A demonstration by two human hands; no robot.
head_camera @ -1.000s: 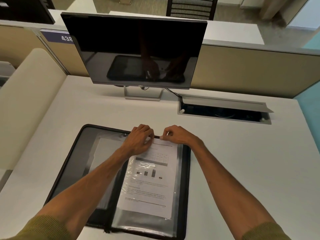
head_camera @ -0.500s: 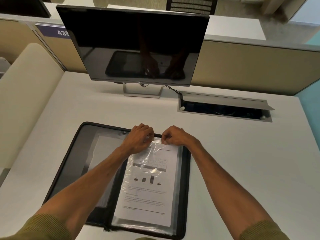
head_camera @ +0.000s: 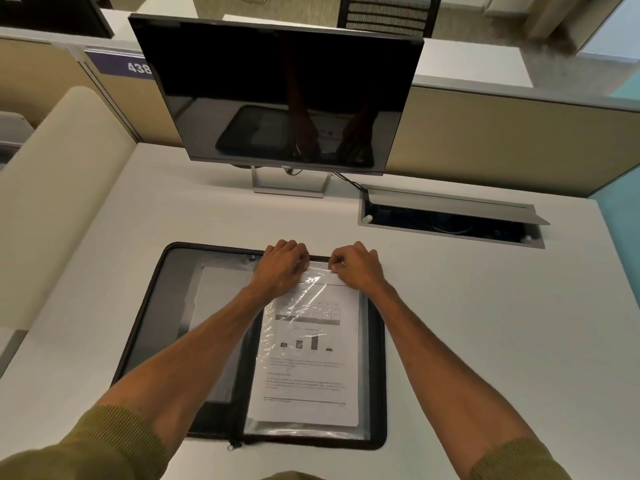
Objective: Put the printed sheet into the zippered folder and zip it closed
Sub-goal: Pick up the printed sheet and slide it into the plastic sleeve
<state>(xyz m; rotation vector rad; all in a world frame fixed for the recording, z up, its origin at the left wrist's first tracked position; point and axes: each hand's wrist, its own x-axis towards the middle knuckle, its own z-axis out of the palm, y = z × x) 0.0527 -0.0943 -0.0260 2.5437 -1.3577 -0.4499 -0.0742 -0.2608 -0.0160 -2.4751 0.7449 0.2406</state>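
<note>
**Sheet seated in the sleeve, zipping not yet begun**

Insertion looks like the step in hand. The black zippered fabric folder (head_camera: 145,327) lies open flat on the white table (head_camera: 485,323), and the white printed sheet with a bar chart (head_camera: 306,355) sits on its right half under a clear plastic sleeve (head_camera: 311,289) that wrinkles and glares near the top. Both hands curl into loose fists at the far edge of that sleeve: the left hand (head_camera: 282,268) and the right hand (head_camera: 355,266) each seem to pinch the plastic's top edge between thumb and fingertips, close together but not touching. Whether the sheet's top edge is fully inside the sleeve I cannot tell.

Next, by my judgement, the hands must let go, fold the left half over the right, and find the small metal zip pull (head_camera: 230,446), which lies near the left forearm, at the spine's near end.

Beyond the hands stand a dark flat monitor (head_camera: 277,91) and an open cable hatch (head_camera: 450,220); neither blocks the fold.
</note>
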